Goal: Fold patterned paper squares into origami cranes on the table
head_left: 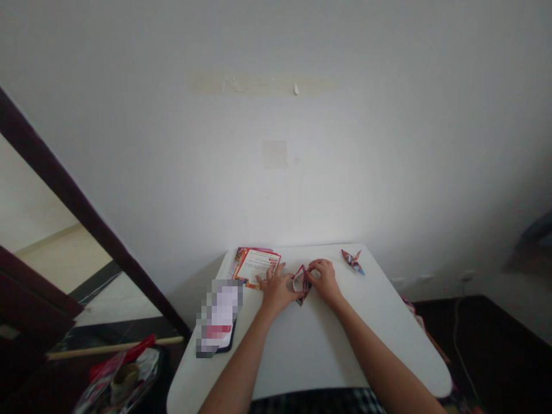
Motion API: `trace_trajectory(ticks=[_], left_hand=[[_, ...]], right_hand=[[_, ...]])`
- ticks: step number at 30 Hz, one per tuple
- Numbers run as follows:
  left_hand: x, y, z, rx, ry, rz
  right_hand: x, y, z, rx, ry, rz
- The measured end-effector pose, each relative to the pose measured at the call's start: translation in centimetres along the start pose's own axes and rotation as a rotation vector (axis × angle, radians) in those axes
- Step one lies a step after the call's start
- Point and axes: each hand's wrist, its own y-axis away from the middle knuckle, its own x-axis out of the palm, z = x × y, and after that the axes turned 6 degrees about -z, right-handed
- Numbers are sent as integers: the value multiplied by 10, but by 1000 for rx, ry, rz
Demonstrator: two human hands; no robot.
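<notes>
A small piece of folded paper [301,283], white with red edges and dark print, stands between my hands on the white table [302,356]. At its left side, my left hand [278,287] holds it between thumb and index finger. The other fingers of that hand spread towards the printed sheets [252,265]. My right hand [323,278] is closed at the paper's upper right edge, pinching it with bent fingers. A finished origami crane [353,263] in red and blue print rests further right, apart from both hands.
Left of my forearm lies a phone [226,342], its screen blurred out. The table's far edge meets a white wall [345,172]. Down on the left stands a lined bin [125,382] with rubbish in it, beside a pale wooden stick [116,348].
</notes>
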Motion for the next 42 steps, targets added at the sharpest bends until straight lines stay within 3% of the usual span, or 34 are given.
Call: trace_trajectory(ticks=[7, 42], left_hand=[[-1, 2, -2, 14, -12, -35], [2, 5, -6, 48, 40, -33]], right_hand=[[-4, 0, 6, -69, -46, -13], [5, -5, -5, -11, -89, -71]])
